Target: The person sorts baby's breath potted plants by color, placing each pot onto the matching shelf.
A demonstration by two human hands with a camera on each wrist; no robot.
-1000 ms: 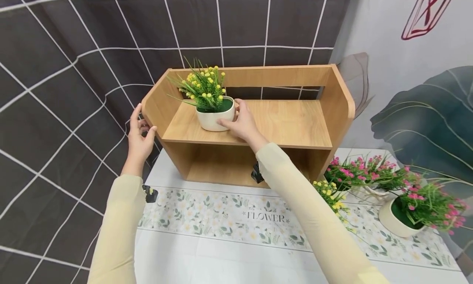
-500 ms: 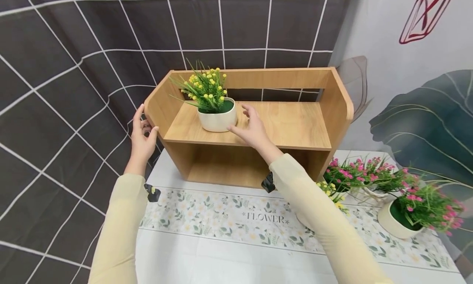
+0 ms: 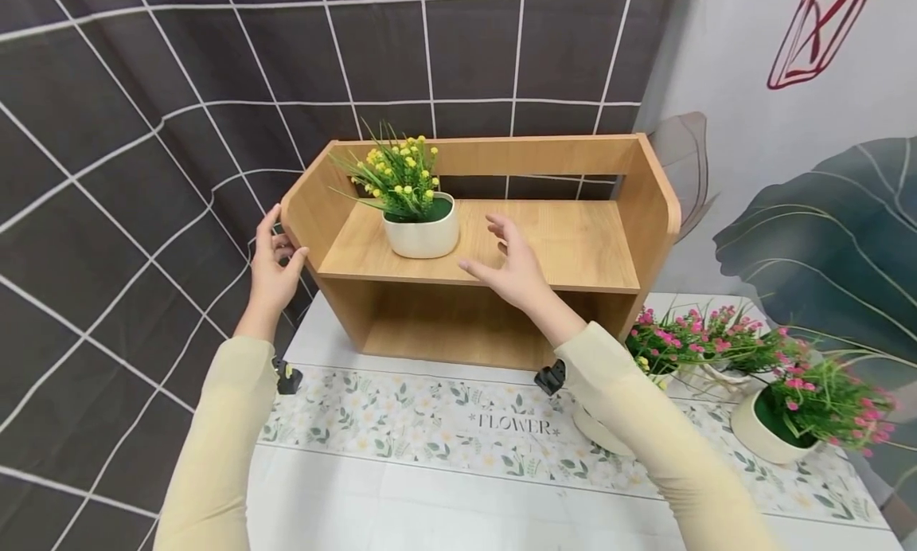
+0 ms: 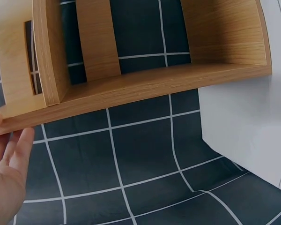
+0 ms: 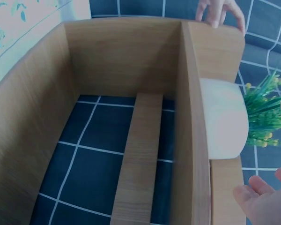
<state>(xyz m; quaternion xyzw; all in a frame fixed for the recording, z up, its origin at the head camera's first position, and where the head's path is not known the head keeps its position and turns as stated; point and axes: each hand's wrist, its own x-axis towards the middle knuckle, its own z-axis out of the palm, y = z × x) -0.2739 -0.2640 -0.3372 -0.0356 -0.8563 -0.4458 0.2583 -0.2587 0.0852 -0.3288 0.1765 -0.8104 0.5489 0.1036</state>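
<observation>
At far left, as I see it from here, the person's left hand [image 3: 272, 276] grips the front edge of the left side panel of a two-tier, light-brown, wood-grain shelf [image 3: 583, 244]. Next, on the upper tier and nearer that panel, a cream-white oval pot [image 3: 421, 237] of yellow flowers and grassy leaves stands upright, untouched. To its right, the person's right hand [image 3: 517, 268] holds nothing, thumb and fingers spread; a second ago it held this pot and has since drawn off to the right. The pot has stayed in place, so its setting-down appears complete. Below, the white floral table runner [image 3: 423, 427] reads "FLOWER" in grey capitals. Farther right, the sleeve partly hides a second cream pot [image 3: 600, 431], its planting unclear; beyond lies a tilted cream-white pot with pink flowers [image 3: 768, 430]. At upper right, the pale hanging bears a red-outlined, X-like mark [image 3: 821, 32]. No brand is legible.
</observation>
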